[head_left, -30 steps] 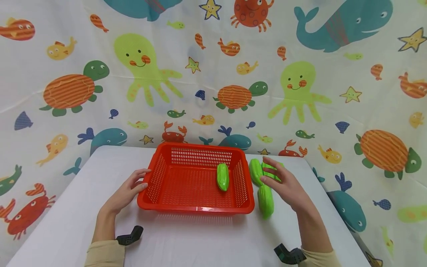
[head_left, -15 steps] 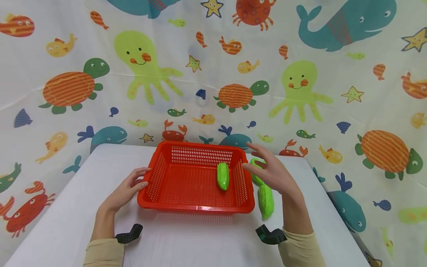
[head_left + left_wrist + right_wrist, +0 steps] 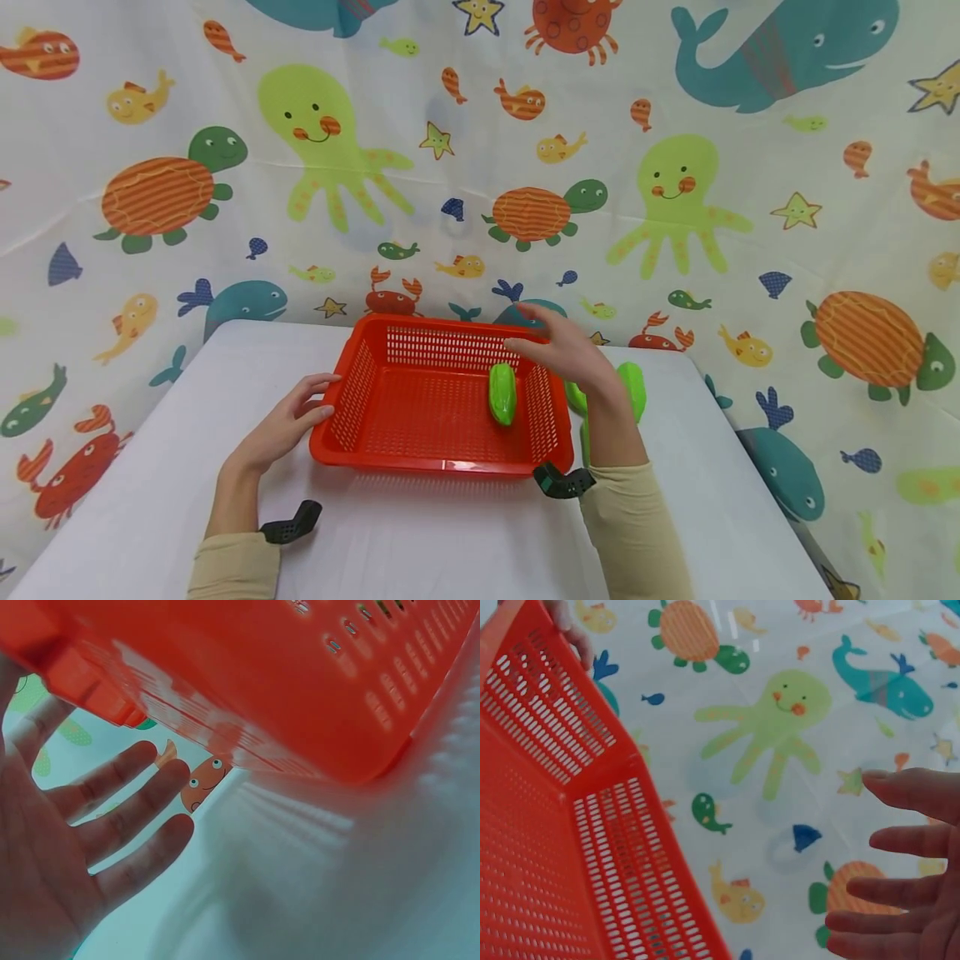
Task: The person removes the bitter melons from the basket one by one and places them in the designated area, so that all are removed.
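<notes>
In the head view a red plastic basket (image 3: 420,467) with slotted walls stands on the white table. Inside it, toward the right, lies one glossy green elongated vegetable (image 3: 502,396). My left hand (image 3: 281,425) is at the basket's left rim, its fingertips by the edge; in the left wrist view several fingers (image 3: 135,817) extend loosely beside the outer wall. My right hand (image 3: 566,350) hovers over the basket's back right corner, fingers spread and holding nothing. Beyond that wrist, more green vegetables (image 3: 632,390) lie on the table, partly hidden by the forearm.
The white table (image 3: 450,542) extends in front of the basket and to both sides. A white cloth (image 3: 465,167) printed with sea animals hangs behind it. Small black devices (image 3: 292,523) sit on both wrists.
My right hand has moved left, from above the green vegetables to over the basket's right rim, uncovering one at the back. My left hand and the basket stay in place.
</notes>
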